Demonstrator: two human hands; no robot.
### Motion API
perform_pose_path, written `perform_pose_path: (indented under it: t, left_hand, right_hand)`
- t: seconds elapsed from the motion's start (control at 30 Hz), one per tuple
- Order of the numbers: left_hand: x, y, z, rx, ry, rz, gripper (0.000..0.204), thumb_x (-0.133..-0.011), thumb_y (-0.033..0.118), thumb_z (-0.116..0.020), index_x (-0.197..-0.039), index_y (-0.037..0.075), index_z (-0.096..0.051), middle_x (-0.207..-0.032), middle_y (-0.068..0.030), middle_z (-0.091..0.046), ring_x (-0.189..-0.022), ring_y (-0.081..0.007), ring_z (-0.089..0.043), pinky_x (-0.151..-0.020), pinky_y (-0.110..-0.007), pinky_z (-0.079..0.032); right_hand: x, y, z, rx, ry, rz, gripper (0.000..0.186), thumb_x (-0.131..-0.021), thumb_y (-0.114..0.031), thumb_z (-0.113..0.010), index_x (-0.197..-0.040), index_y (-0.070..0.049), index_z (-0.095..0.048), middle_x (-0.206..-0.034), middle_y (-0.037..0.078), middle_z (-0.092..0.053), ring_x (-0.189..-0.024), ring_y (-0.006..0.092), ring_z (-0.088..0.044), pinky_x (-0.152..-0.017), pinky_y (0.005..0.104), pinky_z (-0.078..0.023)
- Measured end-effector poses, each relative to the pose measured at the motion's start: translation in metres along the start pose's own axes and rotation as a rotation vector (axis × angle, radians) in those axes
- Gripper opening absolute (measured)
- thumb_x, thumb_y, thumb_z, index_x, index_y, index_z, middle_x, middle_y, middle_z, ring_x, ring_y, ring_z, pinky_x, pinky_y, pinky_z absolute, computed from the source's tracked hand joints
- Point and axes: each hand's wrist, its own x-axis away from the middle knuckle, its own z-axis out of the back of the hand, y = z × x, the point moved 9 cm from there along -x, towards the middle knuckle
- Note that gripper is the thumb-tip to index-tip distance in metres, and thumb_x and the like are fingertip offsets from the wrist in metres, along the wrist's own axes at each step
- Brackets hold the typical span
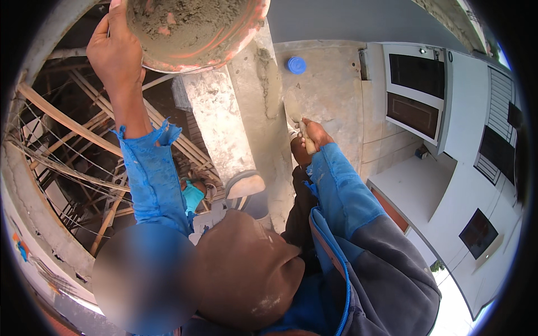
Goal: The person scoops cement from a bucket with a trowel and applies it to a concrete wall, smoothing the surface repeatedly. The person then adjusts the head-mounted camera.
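At the upper left, my left hand [117, 56] is closed on the rim of a reddish basin [216, 60] that holds wet grey mortar [185, 28]. My right hand [318, 136], right of centre, is wrapped round the pale handle of a trowel [309, 145]. The trowel's blade is partly visible beyond the fingers, close to the edge of a concrete ledge [238, 73]. A strip of damp-looking mortar [265, 84] runs along this ledge. My bare foot and dark trouser leg show just below the right hand.
Left of the ledge is a drop with bamboo poles [95, 101] and a person in a teal top [193, 196] below. A grey bucket [255, 204] stands near my knees. On the concrete floor to the right sits a round blue container [296, 65]. White building walls [448, 185] rise at right.
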Motion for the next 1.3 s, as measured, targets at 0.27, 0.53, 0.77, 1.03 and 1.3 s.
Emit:
perform_pose_path:
  t: [0.27,0.53,0.77,1.03,1.3]
  left_hand:
    - [0.0,-0.005,0.012,-0.077,0.03,0.009,0.036,-0.108,0.028,-0.07,-0.107,-0.008,-0.078,-0.094,-0.0077,-0.079,-0.078,-0.0115,-0.071,-0.071,-0.027,-0.057]
    - [-0.004,-0.001,0.009,0.019,0.04,0.024,0.035,-0.108,0.027,-0.07,-0.108,-0.007,-0.078,-0.096,-0.0085,-0.079,-0.08,-0.0124,-0.072,-0.071,-0.027,-0.059]
    - [0.013,0.02,-0.003,-0.11,-0.042,-0.098,0.034,-0.111,0.023,-0.061,-0.111,-0.008,-0.076,-0.098,-0.0055,-0.077,-0.085,-0.0101,-0.065,-0.077,-0.028,-0.053]
    - [0.003,0.003,0.001,-0.024,0.029,0.0,0.036,-0.106,0.028,-0.072,-0.105,-0.007,-0.079,-0.091,-0.007,-0.079,-0.077,-0.0106,-0.071,-0.069,-0.026,-0.057]
    - [0.001,-0.003,0.009,-0.016,0.075,0.005,0.036,-0.105,0.028,-0.073,-0.104,-0.008,-0.079,-0.091,-0.0082,-0.078,-0.077,-0.0116,-0.071,-0.069,-0.027,-0.058]
  right_hand:
    - [-0.033,-0.11,-0.052,-0.05,-0.299,0.152,0.038,-0.115,-0.045,-0.037,-0.112,-0.014,-0.06,-0.072,-0.001,-0.052,-0.05,0.0099,-0.044,-0.044,0.0275,-0.04]
    - [0.052,-0.134,-0.081,0.505,0.337,0.914,0.04,-0.115,-0.044,-0.045,-0.113,-0.007,-0.06,-0.083,0.011,-0.062,-0.063,0.0204,-0.062,-0.061,0.0382,-0.055]
    - [0.038,-0.075,-0.075,0.177,0.115,0.498,0.042,-0.116,-0.043,-0.04,-0.109,-0.005,-0.058,-0.081,0.007,-0.058,-0.055,0.0188,-0.058,-0.051,0.0386,-0.052]
    - [0.007,-0.083,-0.113,0.203,0.128,0.495,0.043,-0.117,-0.041,-0.035,-0.109,-0.004,-0.056,-0.073,0.009,-0.055,-0.051,0.0211,-0.057,-0.05,0.04,-0.051]
    - [0.029,0.069,-0.115,0.15,0.195,0.31,0.045,-0.117,-0.044,-0.033,-0.11,-0.005,-0.054,-0.071,0.011,-0.057,-0.048,0.0229,-0.058,-0.047,0.0416,-0.05]
